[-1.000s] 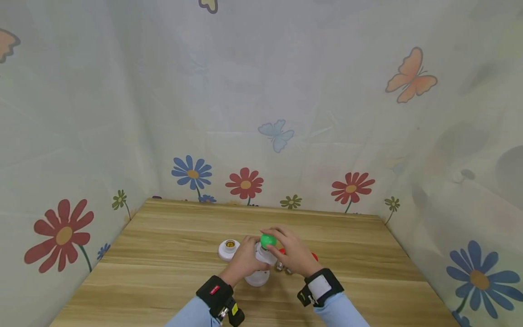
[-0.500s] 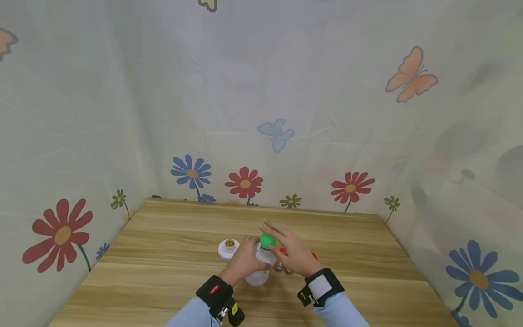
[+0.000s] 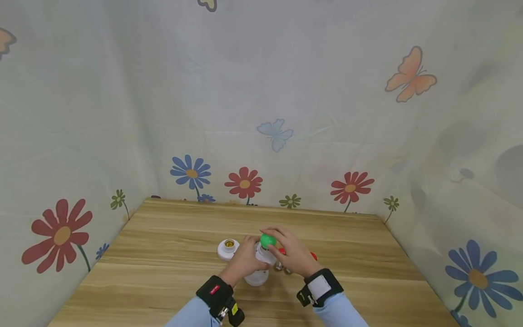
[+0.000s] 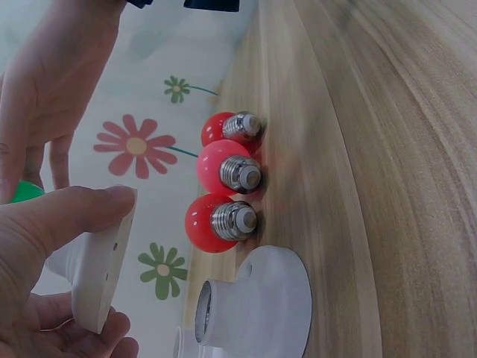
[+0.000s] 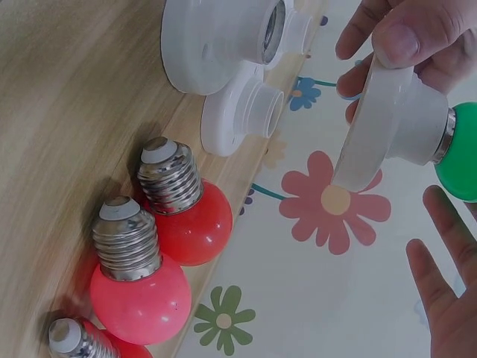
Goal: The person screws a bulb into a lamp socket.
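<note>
My left hand [image 3: 244, 260] holds a white lamp holder [image 5: 412, 123] by its round base, lifted off the table and tilted. A green light bulb [image 3: 268, 240] sits in its socket, with a sliver of metal screw base showing at the rim in the right wrist view. The fingers and thumb of my right hand [image 3: 295, 253] pinch the green bulb from both sides. In the right wrist view, part of this hand is cut off by the frame. How deep the bulb's thread goes is hidden inside the socket.
Red bulbs [image 4: 216, 224] and a pinkish one [image 4: 220, 168] lie on the wooden table [image 3: 171, 290] beneath my right hand. White lamp holders stand there too: one [image 3: 256, 278] under my left hand, another [image 3: 225, 250] to its left. A patterned curtain [image 3: 310, 91] hangs behind.
My right hand's fingers straightened and spread off the green bulb half a second ago, and now they have closed around it again. The left hand stays put with the lamp holder.
</note>
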`<state>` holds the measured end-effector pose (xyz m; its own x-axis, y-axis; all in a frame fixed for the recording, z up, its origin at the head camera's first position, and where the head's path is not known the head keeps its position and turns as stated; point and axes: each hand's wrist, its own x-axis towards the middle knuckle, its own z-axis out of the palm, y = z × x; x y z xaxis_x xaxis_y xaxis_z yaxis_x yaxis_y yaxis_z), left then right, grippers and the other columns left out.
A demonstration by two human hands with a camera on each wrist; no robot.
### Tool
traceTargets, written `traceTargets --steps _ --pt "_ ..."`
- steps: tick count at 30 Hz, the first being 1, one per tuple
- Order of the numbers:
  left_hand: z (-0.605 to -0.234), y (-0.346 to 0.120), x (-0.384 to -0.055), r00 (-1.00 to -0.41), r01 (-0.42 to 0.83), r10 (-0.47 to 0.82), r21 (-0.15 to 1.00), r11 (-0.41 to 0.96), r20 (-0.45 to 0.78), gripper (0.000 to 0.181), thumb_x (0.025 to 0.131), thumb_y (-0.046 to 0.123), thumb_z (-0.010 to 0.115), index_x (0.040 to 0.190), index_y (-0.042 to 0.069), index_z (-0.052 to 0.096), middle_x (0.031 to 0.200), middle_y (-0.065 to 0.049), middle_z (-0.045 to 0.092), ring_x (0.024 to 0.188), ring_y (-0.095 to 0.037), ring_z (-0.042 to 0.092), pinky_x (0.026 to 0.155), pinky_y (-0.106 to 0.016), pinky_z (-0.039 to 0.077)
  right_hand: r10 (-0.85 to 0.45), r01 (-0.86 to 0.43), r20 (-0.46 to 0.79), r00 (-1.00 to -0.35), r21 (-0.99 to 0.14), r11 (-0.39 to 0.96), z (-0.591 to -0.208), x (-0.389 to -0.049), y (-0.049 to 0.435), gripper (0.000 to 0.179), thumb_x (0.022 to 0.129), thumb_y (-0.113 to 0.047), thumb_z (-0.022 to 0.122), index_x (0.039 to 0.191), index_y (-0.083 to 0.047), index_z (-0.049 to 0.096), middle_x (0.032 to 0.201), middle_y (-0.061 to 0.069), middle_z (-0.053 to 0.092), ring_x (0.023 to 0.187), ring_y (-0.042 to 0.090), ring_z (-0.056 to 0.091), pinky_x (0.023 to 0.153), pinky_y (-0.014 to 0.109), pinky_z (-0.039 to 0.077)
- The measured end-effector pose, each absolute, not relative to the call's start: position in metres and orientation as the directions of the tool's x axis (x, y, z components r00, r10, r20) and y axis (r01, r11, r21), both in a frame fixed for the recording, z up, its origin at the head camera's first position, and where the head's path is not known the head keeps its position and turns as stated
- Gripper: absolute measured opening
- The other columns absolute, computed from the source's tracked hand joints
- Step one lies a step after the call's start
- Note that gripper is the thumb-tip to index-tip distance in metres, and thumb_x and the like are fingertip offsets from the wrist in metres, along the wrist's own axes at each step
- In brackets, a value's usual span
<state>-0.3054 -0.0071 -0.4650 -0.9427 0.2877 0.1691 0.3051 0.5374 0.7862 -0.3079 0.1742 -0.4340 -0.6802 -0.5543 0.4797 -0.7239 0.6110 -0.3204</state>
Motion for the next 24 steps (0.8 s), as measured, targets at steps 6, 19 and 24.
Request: traceTargets --steps 6,19,24 --pt "-0.466 -0.0066 -0.3062 -0.945 0.297 0.287 0.789 0.538 0.16 0.08 0.069 0.023 0.087 0.134 -0.002 0.048 0.129 -0.019 0.051 0.118 -0.035 0.051 0.098 -0.055 0.045 -0.532 -0.695 0.461 -0.711 -0.341 0.633 -0.4326 -0.306 0.1728 0.045 0.093 -0.025 0.065 0.136 -0.022 0.054 0.128 0.002 0.054 0.119 0.021 0.054 0.099 0.045 0.049" --pt "-0.4686 -0.0065 -0.3073 -0.943 0.3 0.291 0.793 0.531 0.162 0.08 0.068 0.022 0.087 0.135 0.0 0.048 0.128 -0.015 0.051 0.117 -0.033 0.052 0.098 -0.054 0.046 -0.514 -0.679 0.464 -0.721 -0.327 0.657 -0.432 -0.3047 0.172 0.046 0.091 -0.027 0.067 0.136 -0.024 0.054 0.123 0.003 0.055 0.114 0.021 0.055 0.095 0.043 0.052" --pt "-0.4691 -0.006 -0.3084 -0.944 0.297 0.291 0.79 0.536 0.157 0.081 0.069 0.023 0.087 0.135 0.0 0.048 0.129 -0.016 0.05 0.118 -0.033 0.051 0.098 -0.054 0.046 -0.518 -0.69 0.475 -0.711 -0.331 0.643 -0.4315 -0.3051 0.1722 0.047 0.092 -0.027 0.066 0.136 -0.022 0.053 0.124 0.005 0.054 0.114 0.023 0.056 0.094 0.045 0.052"
